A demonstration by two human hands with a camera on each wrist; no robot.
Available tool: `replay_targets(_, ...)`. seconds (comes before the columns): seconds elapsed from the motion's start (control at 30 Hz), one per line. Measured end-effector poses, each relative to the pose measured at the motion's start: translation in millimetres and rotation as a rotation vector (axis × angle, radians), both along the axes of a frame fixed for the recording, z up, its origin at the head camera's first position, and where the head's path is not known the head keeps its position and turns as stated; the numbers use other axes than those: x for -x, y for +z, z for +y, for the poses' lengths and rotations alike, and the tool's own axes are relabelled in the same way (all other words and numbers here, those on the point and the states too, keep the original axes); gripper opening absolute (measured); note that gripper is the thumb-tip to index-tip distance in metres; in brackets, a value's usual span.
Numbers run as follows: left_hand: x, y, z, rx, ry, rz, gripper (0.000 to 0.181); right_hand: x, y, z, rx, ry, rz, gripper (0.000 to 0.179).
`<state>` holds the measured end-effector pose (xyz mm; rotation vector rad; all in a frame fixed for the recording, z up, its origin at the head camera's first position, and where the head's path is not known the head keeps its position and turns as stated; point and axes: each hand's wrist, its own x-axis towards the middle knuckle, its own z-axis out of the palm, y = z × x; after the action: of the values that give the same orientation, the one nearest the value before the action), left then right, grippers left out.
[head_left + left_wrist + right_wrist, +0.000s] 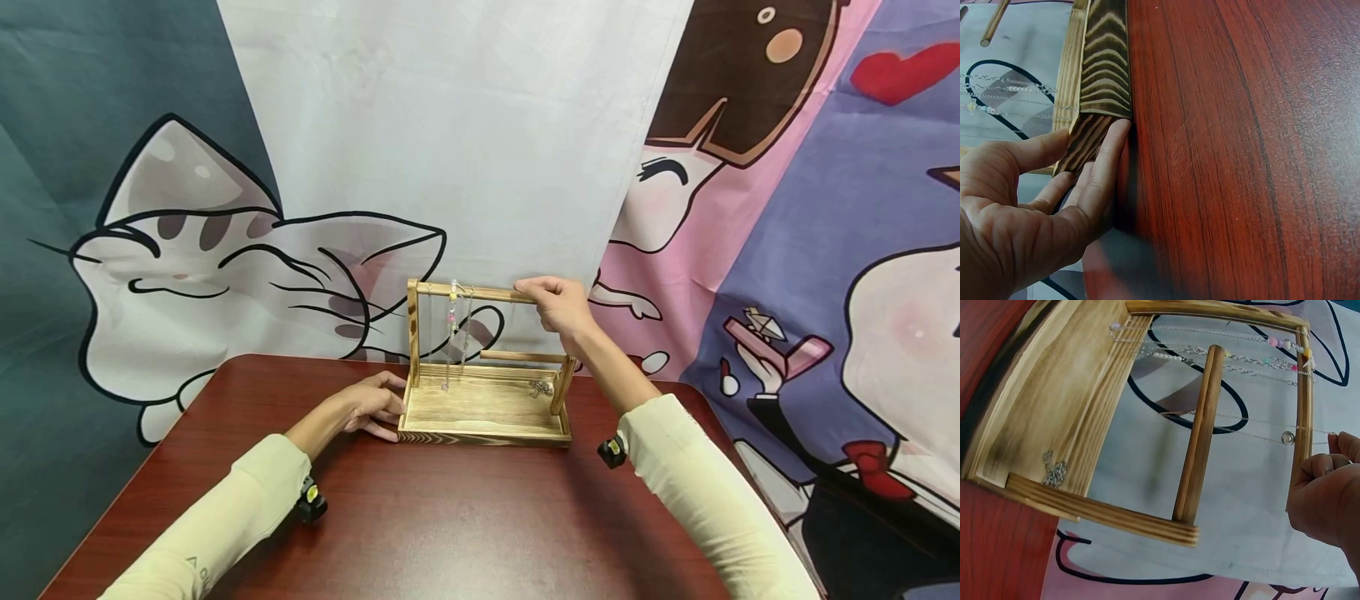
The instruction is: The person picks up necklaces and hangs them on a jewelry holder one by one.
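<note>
A wooden jewelry stand [483,437] sits on the table, its tray below a long top bar and a shorter, lower bar. My left hand [369,402] grips the tray's left end, fingertips at the rim and lower edge. At the right end of the top bar, my right hand [558,306] pinches a thin necklace [1257,436] that crosses the bar; a small round pendant [1288,437] hangs on it. Several chains, one a beaded necklace [452,312], drape over the bar's left part. A small heap of silver chain [540,388] lies in the tray's right side.
The reddish-brown table [465,517] carries the stand near its far edge. Close behind hangs a printed cloth backdrop [480,150] with cartoon figures. A small black camera [312,502] is worn at the left wrist and another [612,451] at the right.
</note>
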<state>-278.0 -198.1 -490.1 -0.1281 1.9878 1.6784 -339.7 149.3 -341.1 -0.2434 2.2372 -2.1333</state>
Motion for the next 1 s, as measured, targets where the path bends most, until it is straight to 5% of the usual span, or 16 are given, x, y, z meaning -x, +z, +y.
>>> replay_targets(1.0,-1.8,2.7,0.9,0.012,0.007,0.001,0.070,-5.7,-10.4,-34,-0.128,-0.016,0.037,0.027)
